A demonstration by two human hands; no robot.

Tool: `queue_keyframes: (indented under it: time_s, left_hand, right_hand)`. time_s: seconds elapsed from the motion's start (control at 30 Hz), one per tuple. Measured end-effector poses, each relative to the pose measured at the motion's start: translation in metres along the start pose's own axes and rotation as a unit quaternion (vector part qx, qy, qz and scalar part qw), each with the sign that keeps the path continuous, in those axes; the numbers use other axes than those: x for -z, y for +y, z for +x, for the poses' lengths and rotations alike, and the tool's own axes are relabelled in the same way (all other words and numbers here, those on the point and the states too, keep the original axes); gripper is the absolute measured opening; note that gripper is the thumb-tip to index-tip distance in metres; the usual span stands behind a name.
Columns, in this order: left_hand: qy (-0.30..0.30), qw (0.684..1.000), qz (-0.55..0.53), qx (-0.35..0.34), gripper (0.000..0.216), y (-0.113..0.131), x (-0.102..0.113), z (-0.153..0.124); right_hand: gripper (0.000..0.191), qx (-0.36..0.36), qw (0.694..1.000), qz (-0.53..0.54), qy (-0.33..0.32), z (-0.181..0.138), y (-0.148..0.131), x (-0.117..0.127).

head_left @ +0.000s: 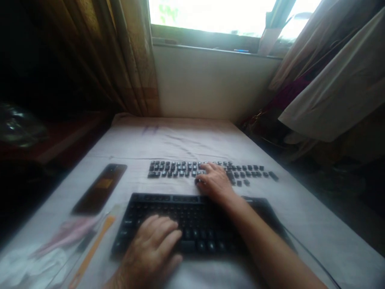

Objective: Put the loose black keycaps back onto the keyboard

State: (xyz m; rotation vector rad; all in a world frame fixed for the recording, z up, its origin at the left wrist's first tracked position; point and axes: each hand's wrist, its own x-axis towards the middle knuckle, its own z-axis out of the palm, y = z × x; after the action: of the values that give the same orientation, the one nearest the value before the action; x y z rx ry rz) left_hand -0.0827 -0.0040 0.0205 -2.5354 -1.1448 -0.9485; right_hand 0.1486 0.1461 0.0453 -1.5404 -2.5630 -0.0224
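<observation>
Most keycaps (180,168) are lying beyond the keyboard (198,216), few seemingly remaining; left hand (156,245) is resting flat on it, right hand (215,182) curling over them, hold unclear.

right hand (215,182) covers some keycaps (177,168); keyboard (198,224) legends blurred.

Nothing legible here. The keycaps (180,168) and keyboard (195,224) are too blurred for letters, the phone (100,188) shows no readable text, and the purple marks (149,129) on the cloth (300,216) are only a smudge.
</observation>
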Motion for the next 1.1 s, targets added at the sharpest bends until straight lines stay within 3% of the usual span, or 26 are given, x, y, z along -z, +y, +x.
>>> queue_keyframes:
  time_s: [0.13, 0.27, 0.4, 0.5, 1.1]
  left_hand:
    - [-0.024, 1.0, -0.006, 0.017, 0.023, 0.005, 0.001, -0.005]
    - [-0.014, 0.999, -0.02, 0.029, 0.021, 0.008, 0.002, -0.007]
    - [-0.007, 0.999, -0.021, 0.03, 0.02, 0.008, 0.001, -0.006]
    - [-0.007, 0.999, -0.018, 0.032, 0.02, 0.009, 0.0, -0.005]
    - [-0.019, 0.999, -0.023, 0.037, 0.023, 0.009, -0.003, -0.005]
  right_hand:
    - [0.012, 0.006, 0.999, 0.008, 0.042, -0.001, -0.002, 0.001]
    - [0.009, 0.008, 0.99, 0.103, 0.099, -0.022, -0.015, 0.017]
    - [0.011, 0.029, 0.966, 0.255, 0.024, -0.057, -0.038, 0.024]
    - [0.013, 0.005, 0.949, 0.314, 0.0, -0.075, -0.054, 0.018]
    - [0.013, 0.032, 0.957, 0.288, 0.0, -0.08, -0.061, -0.003]
